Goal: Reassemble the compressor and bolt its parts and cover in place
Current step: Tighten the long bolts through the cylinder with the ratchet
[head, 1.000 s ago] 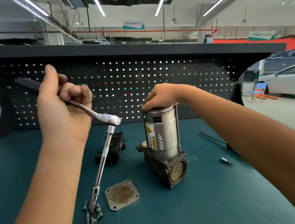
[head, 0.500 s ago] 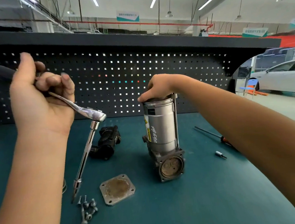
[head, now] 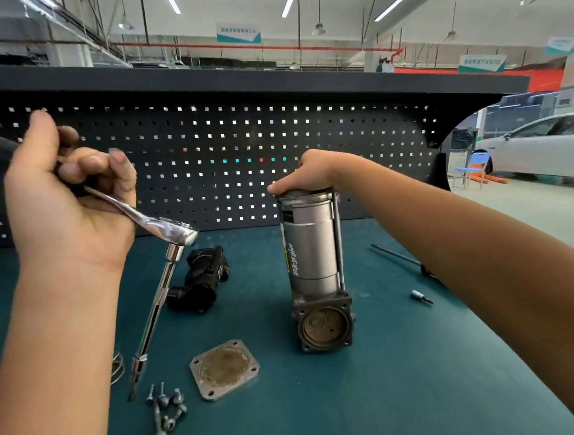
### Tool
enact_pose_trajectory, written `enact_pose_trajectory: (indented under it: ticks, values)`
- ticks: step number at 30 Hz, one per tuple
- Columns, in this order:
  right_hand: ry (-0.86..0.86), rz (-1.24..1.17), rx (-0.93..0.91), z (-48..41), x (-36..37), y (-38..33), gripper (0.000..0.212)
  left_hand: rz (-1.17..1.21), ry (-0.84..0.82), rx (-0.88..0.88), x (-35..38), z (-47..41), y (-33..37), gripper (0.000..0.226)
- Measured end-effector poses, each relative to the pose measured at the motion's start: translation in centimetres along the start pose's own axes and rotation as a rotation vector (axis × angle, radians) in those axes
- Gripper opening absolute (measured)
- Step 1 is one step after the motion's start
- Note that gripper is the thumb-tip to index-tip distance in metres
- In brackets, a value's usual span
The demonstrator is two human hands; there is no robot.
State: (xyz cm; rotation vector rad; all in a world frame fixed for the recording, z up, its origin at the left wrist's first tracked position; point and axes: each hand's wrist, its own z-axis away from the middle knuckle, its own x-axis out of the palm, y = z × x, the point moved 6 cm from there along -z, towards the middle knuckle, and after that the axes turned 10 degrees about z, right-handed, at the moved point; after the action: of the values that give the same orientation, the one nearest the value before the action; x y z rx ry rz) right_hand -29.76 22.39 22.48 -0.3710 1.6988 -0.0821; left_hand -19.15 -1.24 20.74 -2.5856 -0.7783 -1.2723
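Note:
The compressor, a silver cylinder on a dark cast base with a round open port facing me, stands upright on the teal bench. My right hand presses down on its top cap. My left hand is raised at the left, shut on the ratchet wrench. A long extension bar hangs from the wrench head, and its tip is just above the bench, left of several loose bolts. The square cover plate lies flat between the bolts and the compressor.
A black compressor part lies behind the extension bar. A screwdriver and a small bit lie at the right, partly hidden by my right forearm. A black pegboard closes the back of the bench.
My left hand has lifted the wrench, so the extension tip has come off the bolts and swung left. The right hand stays on the compressor top; my head has shifted.

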Motion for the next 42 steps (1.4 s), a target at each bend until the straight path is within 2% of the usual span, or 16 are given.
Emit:
enact_pose_trajectory:
  ticks: [3,6,10,12,15,19,21,22,24,26,31,33,36,38,40,42]
  values:
    - [0.045,-0.078,0.035,0.5,-0.1,0.5,0.076,0.042,0.102,0.031,-0.3,0.1,0.4,0.036]
    - [0.101,-0.11,0.05,1.1,-0.5,0.9,0.044,0.014,0.115,0.024,0.5,0.8,-0.1,0.033]
    - [0.158,-0.095,0.051,1.9,-0.8,1.1,0.038,-0.136,0.187,-0.009,1.9,2.3,-1.3,0.029]
    - [0.111,-0.051,0.031,2.4,-1.0,0.8,0.028,-0.187,0.219,-0.118,2.1,2.7,-2.3,0.03]
    - [0.025,0.004,0.005,3.0,-1.2,0.8,0.022,-0.202,0.255,-0.408,1.6,4.4,-5.3,0.03]
    - [-0.023,-0.152,-0.019,3.3,-0.6,2.0,0.02,-0.375,0.313,-0.742,0.0,8.4,-10.5,0.025]
    - [-0.025,-0.177,-0.037,3.3,-0.2,2.7,0.027,-0.508,0.28,-0.823,-0.7,9.6,-12.5,0.021]
    - [-0.029,-0.192,-0.043,3.4,-0.1,2.9,0.039,-0.582,0.247,-0.829,-0.9,9.7,-13.1,0.019]
    - [-0.062,-0.27,-0.07,3.5,0.4,3.1,0.057,-0.695,0.17,-0.788,-0.8,9.5,-13.7,0.017]
    - [-0.063,-0.395,-0.108,3.7,0.7,3.2,0.06,-0.757,0.117,-0.72,-0.4,8.9,-13.7,0.017]
    - [0.071,-0.67,-0.198,3.2,1.2,4.5,0.063,-0.838,-0.075,-0.572,2.3,7.0,-12.2,0.02]
    - [0.111,-0.808,-0.224,3.1,1.8,5.0,0.062,-1.053,-0.226,-0.423,3.5,5.8,-11.6,0.024]
    - [0.194,-0.949,-0.281,3.3,2.5,5.2,0.053,-1.548,-0.466,-0.216,4.7,4.5,-13.0,0.039]
    - [0.266,-0.922,-0.311,3.5,3.2,5.2,0.039,-1.768,-0.557,-0.199,4.3,4.3,-14.7,0.049]
    - [0.309,-0.817,-0.34,3.7,3.7,5.5,0.024,-1.787,-0.601,-0.229,3.4,4.3,-15.7,0.046]
    - [0.31,-0.663,-0.403,4.1,4.2,5.8,0.057,-1.724,-0.616,-0.258,2.6,4.3,-15.9,0.042]
